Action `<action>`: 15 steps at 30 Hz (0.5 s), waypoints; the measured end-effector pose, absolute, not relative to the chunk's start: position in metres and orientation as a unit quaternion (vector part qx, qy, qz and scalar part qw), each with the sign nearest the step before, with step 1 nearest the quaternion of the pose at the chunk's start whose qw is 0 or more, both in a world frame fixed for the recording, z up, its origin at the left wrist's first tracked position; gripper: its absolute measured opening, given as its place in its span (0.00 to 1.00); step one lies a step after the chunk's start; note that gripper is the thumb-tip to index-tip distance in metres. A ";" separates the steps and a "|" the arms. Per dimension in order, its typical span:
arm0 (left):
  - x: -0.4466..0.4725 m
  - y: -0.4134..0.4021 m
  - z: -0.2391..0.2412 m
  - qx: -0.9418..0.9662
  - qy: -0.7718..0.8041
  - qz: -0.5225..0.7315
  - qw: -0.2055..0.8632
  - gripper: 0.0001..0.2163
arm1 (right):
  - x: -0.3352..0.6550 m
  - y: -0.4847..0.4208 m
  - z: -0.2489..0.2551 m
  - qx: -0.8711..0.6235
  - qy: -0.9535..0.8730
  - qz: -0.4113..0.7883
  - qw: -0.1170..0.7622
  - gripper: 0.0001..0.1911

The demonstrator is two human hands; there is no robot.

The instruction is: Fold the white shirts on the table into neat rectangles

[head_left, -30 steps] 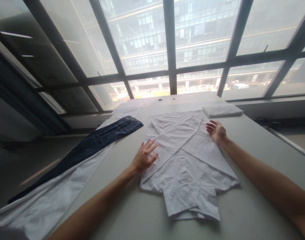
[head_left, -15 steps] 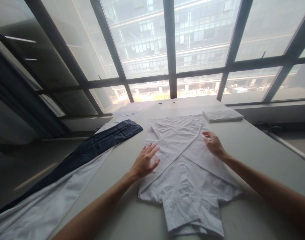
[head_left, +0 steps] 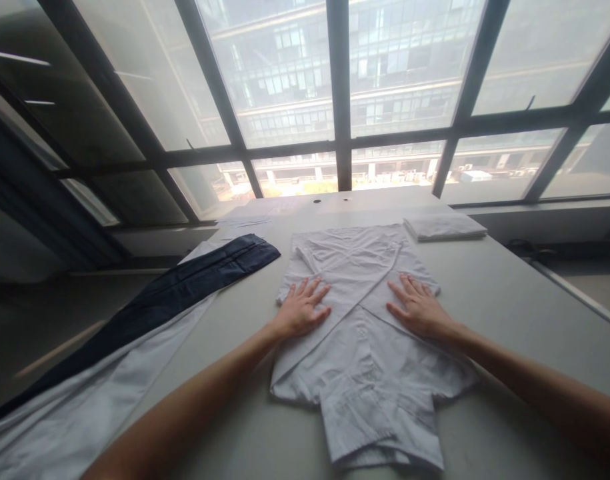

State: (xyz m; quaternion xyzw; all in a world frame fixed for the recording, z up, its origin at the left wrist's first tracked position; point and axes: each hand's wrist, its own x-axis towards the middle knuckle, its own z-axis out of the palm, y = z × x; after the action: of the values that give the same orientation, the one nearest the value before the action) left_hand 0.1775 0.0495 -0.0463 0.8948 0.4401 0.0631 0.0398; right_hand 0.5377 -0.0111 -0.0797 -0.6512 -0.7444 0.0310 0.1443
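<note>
A white shirt [head_left: 369, 360] lies spread in front of me on the white table [head_left: 225, 360], with its sides and sleeves folded inward so that they cross over the body. My left hand [head_left: 303, 308] rests flat on the shirt's left side, fingers spread. On the opposite side my right hand [head_left: 417, 305] lies palm down with its fingers apart, touching the fabric. Neither hand grips anything. Creases run across the far part of the shirt, beyond my fingertips.
Dark blue trousers [head_left: 185, 287] lie over white cloth [head_left: 115, 387] along the table's left side. At the far right sits a folded white cloth [head_left: 445, 227]. Tall windows [head_left: 289, 73] stand behind the table, and a curtain [head_left: 39, 180] hangs at left.
My right hand has come down and inward from the shirt's right edge, its fingers opening flat on the fabric. My left hand has moved slightly and still lies on the shirt.
</note>
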 end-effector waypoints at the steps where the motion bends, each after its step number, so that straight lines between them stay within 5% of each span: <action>1: 0.179 0.055 -0.046 0.894 0.442 0.063 0.038 0.30 | 0.538 -0.005 -0.076 -0.651 -0.745 0.033 0.144 0.36; 9: 0.191 0.084 -0.036 0.879 0.471 0.074 0.007 0.30 | 0.539 0.030 -0.059 -0.648 -0.739 0.052 0.179 0.35; 11: 0.185 0.088 -0.034 0.872 0.479 0.099 0.005 0.30 | 0.539 0.033 -0.058 -0.628 -0.723 0.079 0.277 0.33; 15: 0.164 0.106 -0.032 0.826 0.532 0.175 0.056 0.26 | 0.549 0.052 -0.049 -0.585 -0.523 0.315 0.534 0.23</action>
State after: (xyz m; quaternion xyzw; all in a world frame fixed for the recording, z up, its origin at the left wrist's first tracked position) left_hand 0.1642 0.1064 -0.0318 0.8264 0.5323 0.1749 0.0562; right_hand 0.5488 0.0516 -0.0488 -0.5848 -0.5234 0.3149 0.5337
